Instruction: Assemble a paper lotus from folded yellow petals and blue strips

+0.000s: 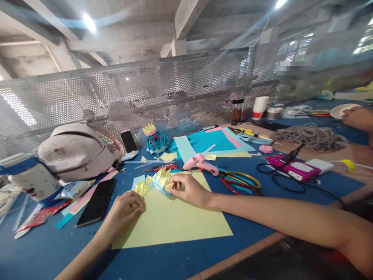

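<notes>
A large yellow paper sheet lies on the blue table. On its upper part stands a small folded paper piece with yellow points and a light blue base. My right hand pinches one yellow point at the right side of this piece. Left of it, my left hand rests beside a heap of small yellow folded pieces, its fingers curled; what they hold, if anything, is hidden. A pink glue gun lies just behind the right hand.
Red-handled and yellow-handled scissors lie right of the sheet. A black phone and a pale backpack are left. Behind stands a blue paper flower. Cords run by a purple device. Another person's hand shows far right.
</notes>
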The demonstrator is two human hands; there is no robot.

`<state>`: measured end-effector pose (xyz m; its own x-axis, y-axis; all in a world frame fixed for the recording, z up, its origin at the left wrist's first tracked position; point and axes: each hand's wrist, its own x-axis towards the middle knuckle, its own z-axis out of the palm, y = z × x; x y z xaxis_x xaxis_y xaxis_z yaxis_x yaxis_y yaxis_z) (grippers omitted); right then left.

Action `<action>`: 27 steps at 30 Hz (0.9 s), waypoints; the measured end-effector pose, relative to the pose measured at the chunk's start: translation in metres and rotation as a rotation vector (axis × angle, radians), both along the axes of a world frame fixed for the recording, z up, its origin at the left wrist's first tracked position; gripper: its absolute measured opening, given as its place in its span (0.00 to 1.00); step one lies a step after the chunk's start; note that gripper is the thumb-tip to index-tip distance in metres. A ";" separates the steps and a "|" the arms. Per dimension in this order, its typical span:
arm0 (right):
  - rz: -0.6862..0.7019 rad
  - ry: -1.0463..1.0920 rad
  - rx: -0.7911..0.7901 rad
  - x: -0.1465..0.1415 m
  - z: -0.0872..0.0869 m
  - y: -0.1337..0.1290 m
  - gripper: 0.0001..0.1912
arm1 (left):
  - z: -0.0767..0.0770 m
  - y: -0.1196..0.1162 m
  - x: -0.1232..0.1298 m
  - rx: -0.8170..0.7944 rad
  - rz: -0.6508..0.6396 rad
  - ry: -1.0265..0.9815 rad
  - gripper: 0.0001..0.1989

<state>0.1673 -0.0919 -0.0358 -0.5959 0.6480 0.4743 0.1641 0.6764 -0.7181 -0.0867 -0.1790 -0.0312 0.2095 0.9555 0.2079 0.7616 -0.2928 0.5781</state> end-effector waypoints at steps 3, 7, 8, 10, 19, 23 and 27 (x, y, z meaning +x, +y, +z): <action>-0.007 -0.004 -0.002 0.000 0.001 -0.001 0.05 | 0.002 -0.002 0.011 0.021 0.021 0.007 0.11; -0.014 -0.003 0.000 0.001 0.001 -0.001 0.06 | 0.004 0.000 0.028 0.066 -0.021 -0.055 0.09; -0.014 -0.001 0.000 0.001 0.001 -0.001 0.06 | 0.004 0.001 0.032 0.080 -0.025 -0.072 0.08; -0.008 0.002 0.002 0.001 0.001 -0.001 0.05 | 0.002 0.004 0.038 0.093 -0.015 -0.092 0.08; -0.002 0.004 -0.007 0.002 0.001 0.000 0.06 | -0.002 0.009 0.044 0.002 0.031 -0.073 0.07; -0.005 0.012 -0.003 0.001 0.000 0.000 0.06 | -0.002 0.002 0.040 0.082 -0.020 0.046 0.10; -0.005 0.023 -0.021 0.001 -0.001 0.000 0.05 | 0.000 0.000 0.021 0.110 0.018 0.042 0.12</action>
